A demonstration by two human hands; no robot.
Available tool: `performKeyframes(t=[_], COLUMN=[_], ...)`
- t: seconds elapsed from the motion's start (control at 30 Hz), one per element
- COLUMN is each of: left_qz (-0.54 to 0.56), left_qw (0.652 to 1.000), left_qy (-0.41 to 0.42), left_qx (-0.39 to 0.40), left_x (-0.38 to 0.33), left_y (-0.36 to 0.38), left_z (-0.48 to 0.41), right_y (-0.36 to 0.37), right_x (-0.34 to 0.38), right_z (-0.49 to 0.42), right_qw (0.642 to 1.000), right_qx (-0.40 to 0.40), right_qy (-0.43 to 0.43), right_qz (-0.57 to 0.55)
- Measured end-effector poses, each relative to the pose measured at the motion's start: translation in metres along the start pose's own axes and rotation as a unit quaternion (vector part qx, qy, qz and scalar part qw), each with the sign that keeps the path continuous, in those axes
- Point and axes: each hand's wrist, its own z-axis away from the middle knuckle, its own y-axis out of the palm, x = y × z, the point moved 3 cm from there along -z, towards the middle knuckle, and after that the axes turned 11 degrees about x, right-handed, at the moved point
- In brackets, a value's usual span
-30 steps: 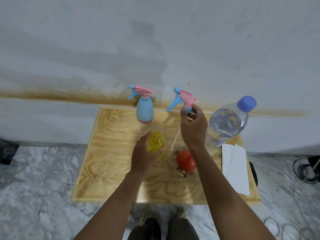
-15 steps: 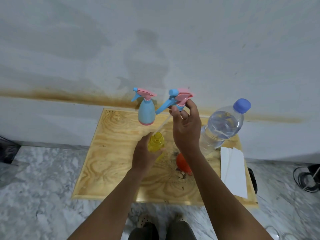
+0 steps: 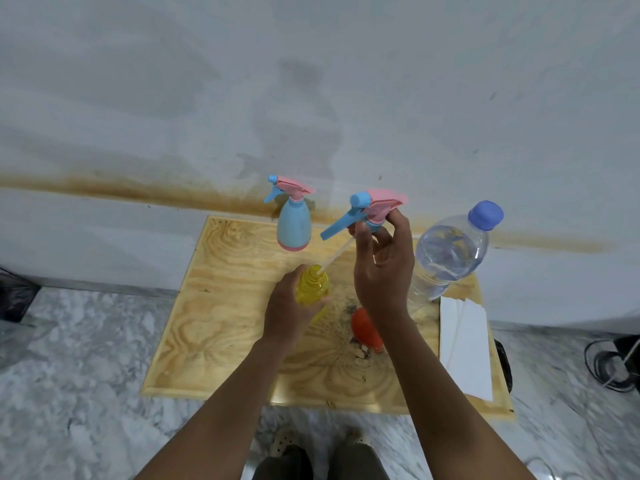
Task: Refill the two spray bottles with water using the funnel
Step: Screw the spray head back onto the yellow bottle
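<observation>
Head cam: your left grip (image 3: 287,317) wraps the yellow bottle (image 3: 311,289) on the worktop (image 3: 225,323), right grip (image 3: 381,271) pinches the sprayer head (image 3: 374,207) at its 1 o'clock, dip tube (image 3: 337,252) barely inside, so yank sideways and you'll tip it.

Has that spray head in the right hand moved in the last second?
Yes. The spray head tilted, and its tube tip swung left to the yellow bottle's mouth.
</observation>
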Motion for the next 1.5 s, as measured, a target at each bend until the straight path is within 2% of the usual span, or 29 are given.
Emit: performKeyframes(t=[0.1, 0.3, 0.47, 0.67, 0.8, 1.03, 1.27, 1.5], left_qz=[0.003, 0.015, 0.041, 0.048, 0.042, 0.056, 0.047, 0.079], left_qw=[1.0, 1.0, 0.999, 0.999, 0.999, 0.998, 0.999, 0.997], left_qy=[-0.002, -0.015, -0.027, 0.003, -0.01, -0.025, -0.024, -0.003], left_qx=[-0.002, 0.01, 0.008, -0.001, -0.006, -0.006, -0.005, -0.012], left_x=[0.002, 0.004, 0.007, 0.005, 0.008, 0.01, 0.009, 0.003], left_y=[0.001, 0.002, 0.003, 0.002, 0.004, 0.006, 0.005, 0.003], left_z=[0.0, -0.001, -0.001, 0.0, 0.001, 0.004, 0.002, 0.005], right_y=[0.003, 0.026, 0.034, 0.033, 0.035, 0.039, 0.029, 0.029], right_x=[-0.008, -0.048, -0.077, -0.087, -0.084, -0.083, -0.082, -0.082], right_z=[0.004, 0.02, 0.034, 0.044, 0.045, 0.046, 0.047, 0.046], right_qw=[1.0, 0.984, 0.969, 0.968, 0.968, 0.968, 0.967, 0.97], right_qx=[0.017, 0.15, 0.207, 0.18, 0.166, 0.17, 0.208, 0.203], right_qy=[0.01, 0.091, 0.114, 0.17, 0.19, 0.178, 0.128, 0.132], right_qz=[-0.003, 0.009, 0.072, 0.047, 0.016, 0.057, 0.069, 0.027])
